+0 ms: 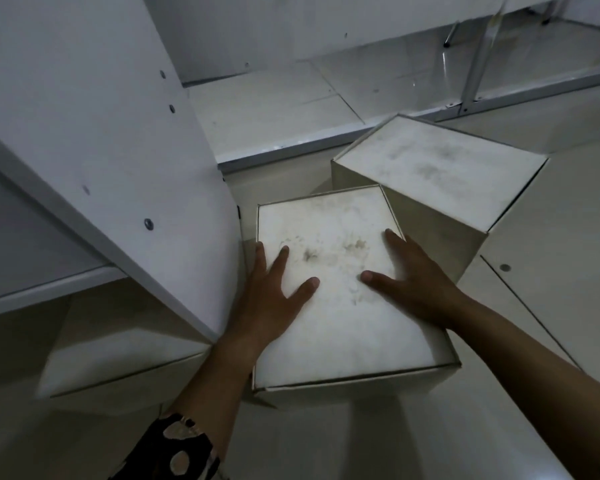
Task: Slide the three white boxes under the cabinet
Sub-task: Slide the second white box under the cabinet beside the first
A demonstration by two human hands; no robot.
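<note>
On the pale tiled floor (551, 209) beside the white cabinet (94, 126), the near box (343, 306) lies lengthwise, pointing away. Left hand (267, 299) and right hand (413, 282) lie flat on its lid — fingers spread, gripping nothing — a second box (440, 171) touching behind.

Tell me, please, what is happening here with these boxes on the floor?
A person is crouched over white boxes beside a white cabinet. Both hands lie flat on the top of the nearest box: the left hand near its left edge, the right hand near its right edge. A second box sits behind it, touching or nearly so. A third box lies to the left, partly beneath the cabinet. The nearest box is not yet under the cabinet.
</note>
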